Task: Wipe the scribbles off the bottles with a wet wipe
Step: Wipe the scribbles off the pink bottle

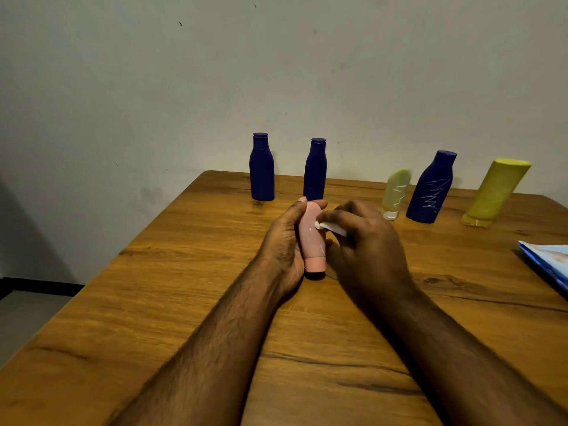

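Left hand (284,238) gripping pink tube (312,238), long axis near-far, right hand (365,238) pinching wipe (330,226) against its right side.

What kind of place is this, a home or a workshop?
Probably a plain room in a home, though I cannot be sure: a wooden table set against a bare painted wall, with toiletry bottles like this blue one standing on it.

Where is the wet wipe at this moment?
In the head view the wet wipe is near the middle of the table, pinched in the right hand and pressed against the pink bottle, which the left hand holds.
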